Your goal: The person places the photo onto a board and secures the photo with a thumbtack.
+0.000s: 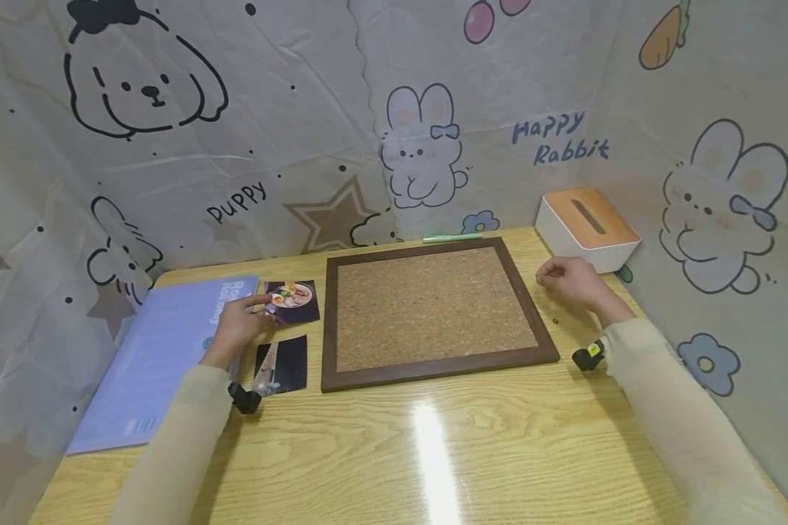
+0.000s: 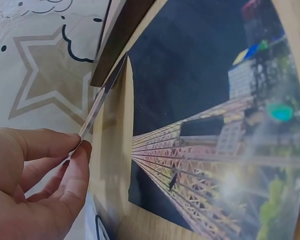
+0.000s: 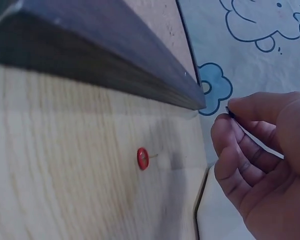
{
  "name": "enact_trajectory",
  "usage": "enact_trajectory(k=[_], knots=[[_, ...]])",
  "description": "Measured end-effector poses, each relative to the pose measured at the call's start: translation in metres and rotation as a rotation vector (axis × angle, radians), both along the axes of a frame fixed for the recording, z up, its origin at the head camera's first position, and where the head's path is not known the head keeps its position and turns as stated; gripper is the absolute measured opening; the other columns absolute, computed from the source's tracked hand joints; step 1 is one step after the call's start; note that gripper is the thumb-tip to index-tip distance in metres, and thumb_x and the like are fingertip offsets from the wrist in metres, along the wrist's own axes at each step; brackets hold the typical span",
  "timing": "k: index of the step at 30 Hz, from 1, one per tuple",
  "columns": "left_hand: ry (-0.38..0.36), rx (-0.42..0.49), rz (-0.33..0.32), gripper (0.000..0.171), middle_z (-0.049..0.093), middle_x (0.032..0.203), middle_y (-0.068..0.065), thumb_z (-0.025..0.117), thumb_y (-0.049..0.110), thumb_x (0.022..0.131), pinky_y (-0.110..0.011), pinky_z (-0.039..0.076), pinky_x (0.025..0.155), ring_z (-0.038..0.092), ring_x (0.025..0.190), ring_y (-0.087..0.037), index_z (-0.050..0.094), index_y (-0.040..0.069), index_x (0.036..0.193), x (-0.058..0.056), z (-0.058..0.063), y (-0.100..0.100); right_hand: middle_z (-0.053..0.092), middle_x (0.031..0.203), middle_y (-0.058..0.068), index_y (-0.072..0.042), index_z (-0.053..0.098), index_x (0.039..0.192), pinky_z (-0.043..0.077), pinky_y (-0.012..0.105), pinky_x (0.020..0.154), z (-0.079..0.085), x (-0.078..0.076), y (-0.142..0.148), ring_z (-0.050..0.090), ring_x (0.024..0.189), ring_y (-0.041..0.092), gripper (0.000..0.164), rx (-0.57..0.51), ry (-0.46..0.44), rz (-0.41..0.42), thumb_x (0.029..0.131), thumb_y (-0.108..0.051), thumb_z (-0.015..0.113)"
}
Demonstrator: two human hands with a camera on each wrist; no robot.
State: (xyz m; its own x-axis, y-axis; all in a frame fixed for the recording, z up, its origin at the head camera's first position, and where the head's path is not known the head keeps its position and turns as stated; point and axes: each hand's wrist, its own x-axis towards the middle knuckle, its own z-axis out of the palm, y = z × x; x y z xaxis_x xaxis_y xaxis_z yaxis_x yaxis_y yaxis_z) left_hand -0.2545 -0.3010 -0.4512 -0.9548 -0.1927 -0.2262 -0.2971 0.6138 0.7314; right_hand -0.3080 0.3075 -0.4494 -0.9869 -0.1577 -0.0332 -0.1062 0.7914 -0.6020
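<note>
My left hand pinches the left edge of a photo of a bowl of food between thumb and fingers. In the left wrist view that photo shows nearly edge-on, tilted up from the table. Below it lies a second photo, a lit lattice tower against a dark sky. A cork board with a brown frame lies to the right of the photos. Beyond its right side, my right hand pinches a tiny dark object, mostly hidden by the fingertips. A red thumbtack lies on the table near that hand.
A purple-blue folder lies at the left under the left forearm. A white tissue box with a wooden lid stands at the back right. Behind the board is a green pen. Printed cloth walls surround the wooden table.
</note>
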Motion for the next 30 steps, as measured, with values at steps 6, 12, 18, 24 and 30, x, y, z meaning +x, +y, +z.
enact_trajectory(k=[6, 12, 18, 24, 30], knots=[[0.007, 0.056, -0.010, 0.055, 0.048, 0.147, -0.026, 0.057, 0.007, 0.096, -0.027, 0.049, 0.062, 0.064, 0.088, -0.019, 0.047, 0.011, 0.150, 0.003, 0.003, -0.002, 0.072, 0.100, 0.015, -0.004, 0.068, 0.102, 0.052, 0.029, 0.071, 0.002, 0.000, -0.003, 0.069, 0.087, 0.026, 0.021, -0.063, -0.025, 0.021, 0.100, -0.024, 0.061], [0.030, 0.124, -0.023, 0.055, 0.030, 0.160, -0.025, 0.056, 0.005, 0.098, -0.030, 0.053, 0.071, 0.067, 0.109, -0.028, 0.045, 0.012, 0.151, 0.007, 0.010, -0.001, 0.070, 0.101, 0.021, -0.002, 0.066, 0.106, 0.057, 0.035, 0.074, 0.008, 0.000, -0.010, 0.068, 0.084, 0.023, 0.020, -0.121, -0.048, 0.061, 0.099, -0.020, 0.061], [0.023, 0.227, -0.027, 0.056, 0.026, 0.163, -0.019, 0.061, 0.010, 0.098, -0.044, 0.043, 0.107, 0.055, 0.131, -0.035, 0.044, 0.014, 0.152, 0.009, 0.015, 0.005, 0.070, 0.097, 0.019, -0.001, 0.064, 0.104, 0.059, 0.041, 0.077, 0.019, 0.004, -0.021, 0.069, 0.082, 0.022, 0.020, -0.156, -0.078, 0.114, 0.099, -0.020, 0.061], [0.031, 0.268, -0.055, 0.056, 0.021, 0.166, -0.016, 0.062, 0.011, 0.098, -0.051, 0.038, 0.114, 0.050, 0.136, -0.037, 0.045, 0.014, 0.151, 0.010, 0.017, 0.013, 0.072, 0.095, 0.019, -0.003, 0.064, 0.097, 0.059, 0.043, 0.076, 0.029, 0.008, -0.031, 0.070, 0.078, 0.026, 0.024, -0.189, -0.106, 0.150, 0.100, -0.027, 0.061], [0.035, 0.263, -0.071, 0.056, 0.030, 0.163, -0.013, 0.065, 0.012, 0.097, -0.054, 0.033, 0.117, 0.040, 0.144, -0.037, 0.047, 0.015, 0.150, 0.012, 0.020, 0.025, 0.071, 0.089, 0.018, 0.000, 0.067, 0.102, 0.059, 0.039, 0.074, 0.035, 0.011, -0.044, 0.069, 0.074, 0.021, 0.026, -0.224, -0.118, 0.180, 0.099, -0.025, 0.063]])
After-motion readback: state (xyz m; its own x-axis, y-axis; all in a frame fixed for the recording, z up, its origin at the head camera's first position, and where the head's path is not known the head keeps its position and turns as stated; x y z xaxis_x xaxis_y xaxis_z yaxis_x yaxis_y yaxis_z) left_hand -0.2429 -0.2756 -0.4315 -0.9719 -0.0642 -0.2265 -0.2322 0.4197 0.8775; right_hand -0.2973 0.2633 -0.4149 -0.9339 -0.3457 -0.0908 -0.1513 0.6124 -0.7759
